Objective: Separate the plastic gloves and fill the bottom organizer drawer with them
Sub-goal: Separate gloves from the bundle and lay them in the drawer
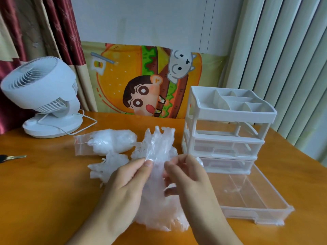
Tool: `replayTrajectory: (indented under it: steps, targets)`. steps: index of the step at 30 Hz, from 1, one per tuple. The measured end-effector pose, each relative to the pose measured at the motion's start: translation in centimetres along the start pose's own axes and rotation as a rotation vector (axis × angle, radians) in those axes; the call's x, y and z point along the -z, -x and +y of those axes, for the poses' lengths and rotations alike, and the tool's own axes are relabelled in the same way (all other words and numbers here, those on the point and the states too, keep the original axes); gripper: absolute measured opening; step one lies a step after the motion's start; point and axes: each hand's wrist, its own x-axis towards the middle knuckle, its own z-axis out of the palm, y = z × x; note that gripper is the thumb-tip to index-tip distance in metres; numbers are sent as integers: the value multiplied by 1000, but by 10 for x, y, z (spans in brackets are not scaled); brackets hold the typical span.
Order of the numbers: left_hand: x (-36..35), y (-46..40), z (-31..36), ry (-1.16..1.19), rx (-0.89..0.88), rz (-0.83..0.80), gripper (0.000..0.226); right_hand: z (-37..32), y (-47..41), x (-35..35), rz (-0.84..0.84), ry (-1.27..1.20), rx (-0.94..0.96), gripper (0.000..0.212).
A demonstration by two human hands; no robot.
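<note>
Crinkling at lower centre of the frame, the plastic gloves (157, 147) form a thin, translucent, wrinkled bunch, its fingers fanning upward and the rest heaped on the orange wooden desk (44, 191). Left hand (123, 188) pinches one film edge between thumb and forefinger; right hand (187, 177) curls its fingers round the neighbouring layer. Lower right, the clear rigid bottom drawer (256, 197) sits pulled out before the white organizer (226, 128). A zip bag (106, 144) of more gloves lies left of centre.
</note>
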Motion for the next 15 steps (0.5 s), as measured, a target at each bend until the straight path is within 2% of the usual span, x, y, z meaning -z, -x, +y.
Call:
replayTrajectory:
  steps: [2, 3, 6, 9, 12, 15]
  targets:
    - [-1, 1, 1, -37, -3, -41, 41, -2, 0, 1, -34, -77, -67, 31]
    - [-2, 1, 3, -59, -26, -58, 40, -3, -1, 2, -29, -56, -73, 32]
    - [-3, 4, 4, -153, -127, -45, 44, 1, -2, 3, 9, 71, -41, 21]
    - [-3, 3, 2, -238, -147, -10, 38, 1, -3, 2, -38, 90, -56, 15]
    - [-3, 1, -4, -246, -73, 11, 23, 0, -5, 5, -46, 40, -88, 19]
    - [1, -1, -5, -220, -38, 38, 21, 2, -7, 8, 32, 28, -105, 17]
